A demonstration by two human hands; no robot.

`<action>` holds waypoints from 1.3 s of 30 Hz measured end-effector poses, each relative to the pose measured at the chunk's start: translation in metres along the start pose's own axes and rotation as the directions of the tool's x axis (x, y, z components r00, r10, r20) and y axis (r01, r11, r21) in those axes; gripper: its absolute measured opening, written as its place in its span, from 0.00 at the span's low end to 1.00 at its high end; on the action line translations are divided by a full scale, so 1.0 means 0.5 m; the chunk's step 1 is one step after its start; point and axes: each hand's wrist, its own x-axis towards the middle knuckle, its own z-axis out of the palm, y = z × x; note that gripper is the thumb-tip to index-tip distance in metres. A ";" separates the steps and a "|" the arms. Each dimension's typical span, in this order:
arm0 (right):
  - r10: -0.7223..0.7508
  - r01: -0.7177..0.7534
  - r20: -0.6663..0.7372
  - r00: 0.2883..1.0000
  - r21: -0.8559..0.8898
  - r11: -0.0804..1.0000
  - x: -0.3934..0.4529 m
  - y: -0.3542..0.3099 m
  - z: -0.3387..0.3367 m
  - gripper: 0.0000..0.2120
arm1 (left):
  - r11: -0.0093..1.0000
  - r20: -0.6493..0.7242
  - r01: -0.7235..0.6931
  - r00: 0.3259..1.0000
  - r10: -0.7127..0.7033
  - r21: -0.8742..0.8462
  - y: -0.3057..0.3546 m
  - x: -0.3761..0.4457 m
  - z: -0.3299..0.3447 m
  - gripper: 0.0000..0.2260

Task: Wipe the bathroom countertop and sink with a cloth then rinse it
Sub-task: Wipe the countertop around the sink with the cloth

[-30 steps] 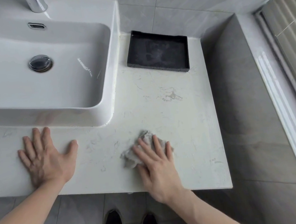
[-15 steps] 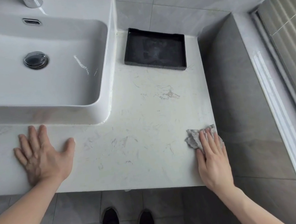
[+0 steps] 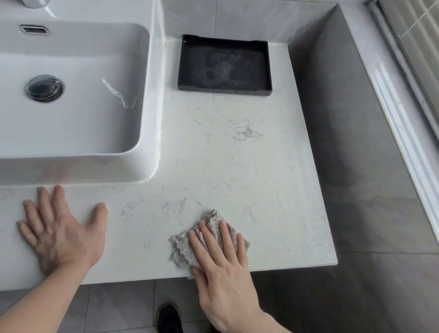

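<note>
A white marbled countertop [image 3: 241, 169] runs across the view, with a white rectangular sink [image 3: 67, 122] standing on its left part. A crumpled grey cloth [image 3: 184, 243] lies near the counter's front edge, right of centre. My right hand [image 3: 219, 261] presses flat on the cloth, fingers extended and covering most of it. My left hand [image 3: 56, 232] lies flat on the bare counter just in front of the sink, fingers spread, holding nothing. White smears mark the sink's inner right wall.
A black shallow tray [image 3: 221, 65] sits at the back of the counter against the tiled wall. A chrome drain plug [image 3: 43, 87] and the base of a tap [image 3: 33, 0] belong to the sink. Right of the counter is a grey tiled ledge [image 3: 355, 148].
My right hand swept the cloth right to the counter's edge, then back left to the front middle. My left hand stayed planted in front of the sink.
</note>
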 end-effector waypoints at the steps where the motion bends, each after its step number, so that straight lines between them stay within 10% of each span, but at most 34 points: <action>1: -0.023 0.023 0.018 1.000 -0.009 1.000 -0.007 0.015 -0.007 0.29 | 1.000 0.000 0.000 1.000 0.000 -0.001 0.000 0.000 0.000 0.39; 11: 0.408 -0.400 -0.128 0.904 0.082 0.913 -0.064 0.308 -0.099 0.28 | 1.000 -0.006 -0.004 1.000 0.004 -0.001 0.002 0.000 -0.002 0.39; 18: 0.568 -0.570 -0.190 0.801 0.045 0.820 -0.040 0.285 -0.075 0.29 | 1.000 -0.005 -0.003 1.000 0.003 0.002 0.002 0.001 -0.003 0.38; 32: -0.043 0.040 0.070 0.997 0.035 0.999 0.031 -0.015 -0.012 0.31 | 1.000 -0.012 0.004 1.000 -0.004 -0.004 0.000 0.001 0.002 0.38; 39: 0.118 -0.117 0.004 0.993 -0.053 0.992 0.152 0.172 -0.083 0.31 | 1.000 -0.013 0.010 1.000 -0.010 0.004 0.000 0.001 0.002 0.39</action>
